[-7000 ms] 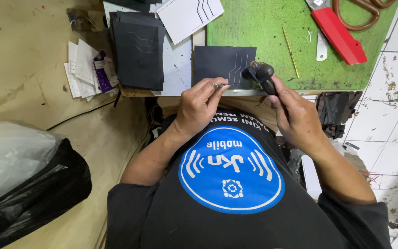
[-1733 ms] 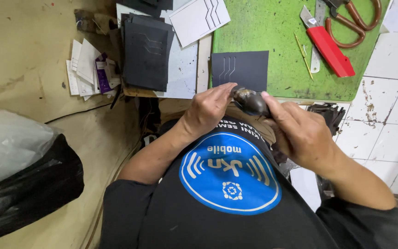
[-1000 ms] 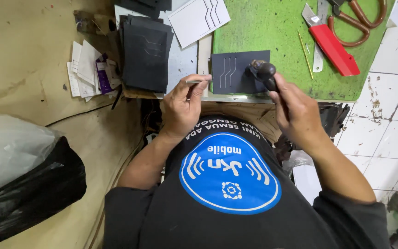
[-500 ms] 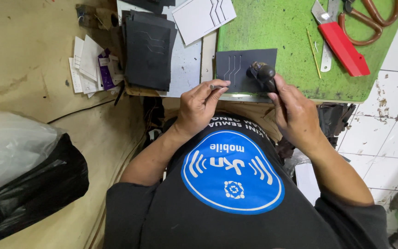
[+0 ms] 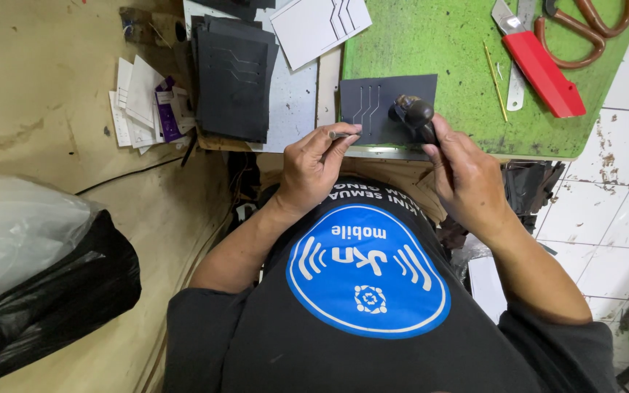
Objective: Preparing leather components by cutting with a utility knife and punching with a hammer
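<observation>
A black sheet piece with cut slits [image 5: 373, 109] lies at the near edge of a green cutting mat [image 5: 438, 44]. My left hand [image 5: 314, 171] pinches a thin metal tool [image 5: 340, 134], its tip at the piece's near left edge. My right hand [image 5: 467, 182] grips a dark tool with a rounded head [image 5: 413, 113]. That head rests on or just above the piece's right part; I cannot tell which.
A stack of black cut pieces [image 5: 234, 80] and a white paper template [image 5: 320, 25] lie left of the mat. A red utility knife [image 5: 540, 62], brown-handled scissors [image 5: 591, 22] and a thin yellow stick [image 5: 495, 80] lie at the mat's right. Loose papers [image 5: 143, 102] and a black plastic bag [image 5: 45, 291] are at left.
Both hands have moved from in front of my chest out to the table edge. The dark tool's head now sits over the black piece, and the thin tool is at its edge.
</observation>
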